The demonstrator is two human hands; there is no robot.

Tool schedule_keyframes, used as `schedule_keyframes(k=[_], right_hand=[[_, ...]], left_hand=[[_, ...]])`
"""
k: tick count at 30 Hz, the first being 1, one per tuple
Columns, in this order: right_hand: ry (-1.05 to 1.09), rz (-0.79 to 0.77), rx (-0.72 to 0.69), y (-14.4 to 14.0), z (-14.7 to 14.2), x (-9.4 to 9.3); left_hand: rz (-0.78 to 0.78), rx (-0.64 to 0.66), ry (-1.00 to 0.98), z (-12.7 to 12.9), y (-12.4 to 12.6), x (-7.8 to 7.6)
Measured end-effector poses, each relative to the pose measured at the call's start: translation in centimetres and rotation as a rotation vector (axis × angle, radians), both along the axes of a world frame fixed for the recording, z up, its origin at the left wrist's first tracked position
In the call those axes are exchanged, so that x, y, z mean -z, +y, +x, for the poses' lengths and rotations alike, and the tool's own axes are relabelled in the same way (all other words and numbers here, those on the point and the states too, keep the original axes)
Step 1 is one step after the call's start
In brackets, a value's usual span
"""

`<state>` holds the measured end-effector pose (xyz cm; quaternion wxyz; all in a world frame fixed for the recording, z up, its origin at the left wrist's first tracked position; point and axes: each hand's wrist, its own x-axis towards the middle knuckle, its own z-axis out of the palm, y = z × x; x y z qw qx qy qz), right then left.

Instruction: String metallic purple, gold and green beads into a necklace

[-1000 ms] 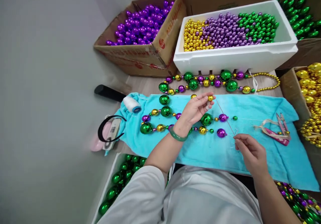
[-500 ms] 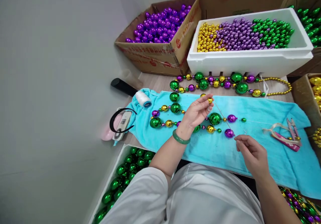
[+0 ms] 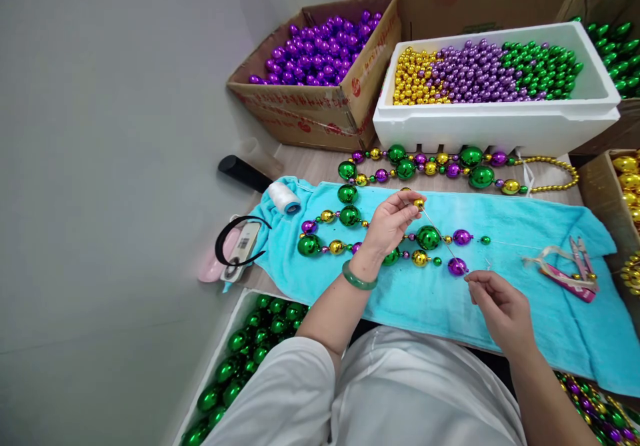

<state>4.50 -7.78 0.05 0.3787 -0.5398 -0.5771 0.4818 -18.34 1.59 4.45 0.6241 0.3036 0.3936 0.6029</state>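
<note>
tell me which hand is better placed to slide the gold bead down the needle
Left. The left hand already pinches the gold bead at the needle's top; the right hand grips its lower end.

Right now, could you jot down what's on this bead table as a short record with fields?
left hand: pinches a small gold bead
right hand: pinches the needle near its lower end
surface: turquoise towel with part-strung bead strands
containers: white foam box of gold, purple and green beads; cardboard box of purple beads
tools: thread spool, snips
</note>
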Motion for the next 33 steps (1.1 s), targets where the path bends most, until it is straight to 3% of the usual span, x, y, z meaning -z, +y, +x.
schedule_keyframes(k=[5, 9, 12, 14, 16, 18, 20, 23, 25, 29, 33], right_hand=[[-0.016, -0.042, -0.002, -0.1, 0.1, 0.3], [-0.011, -0.06, -0.012, 0.0, -0.1, 0.3], [0.024, -0.046, -0.002, 0.3, -0.2, 0.3], [0.054, -0.036, 0.008, 0.4, -0.1, 0.4], [0.074, -0.031, 0.014, 0.4, 0.0, 0.6], [0.083, -0.029, 0.018, 0.4, 0.0, 0.7], [0.085, -0.029, 0.018, 0.5, 0.0, 0.9], [0.079, -0.023, 0.004, 0.6, -0.2, 0.9], [0.065, -0.013, -0.005, 0.6, -0.3, 0.7], [0.026, 0.023, -0.016, 0.6, -0.3, 0.4], [0.018, 0.056, -0.035, 0.5, -0.6, 0.1]], left_hand=[[0.114, -0.052, 0.194, -0.3, -0.3, 0.5], [0.211, 0.066, 0.354, -0.6, -1.0, 0.4], [0.227, 0.08, 0.656, -2.9, -0.4, -0.1], [0.17, -0.101, 1.026, -5.7, 0.8, -0.2], [0.011, -0.282, 1.406, -8.9, 2.4, 0.2], [-0.177, -0.285, 1.675, -11.5, 3.7, 1.0], [-0.316, -0.182, 1.805, -13.2, 4.5, 2.0], [-0.414, -0.064, 1.808, -13.9, 4.9, 2.8], [-0.395, -0.093, 1.747, -13.7, 4.6, 2.7], [-0.066, -0.247, 1.444, -11.9, 3.1, 1.2], [0.195, -0.21, 0.993, -8.4, 0.9, -0.5]])
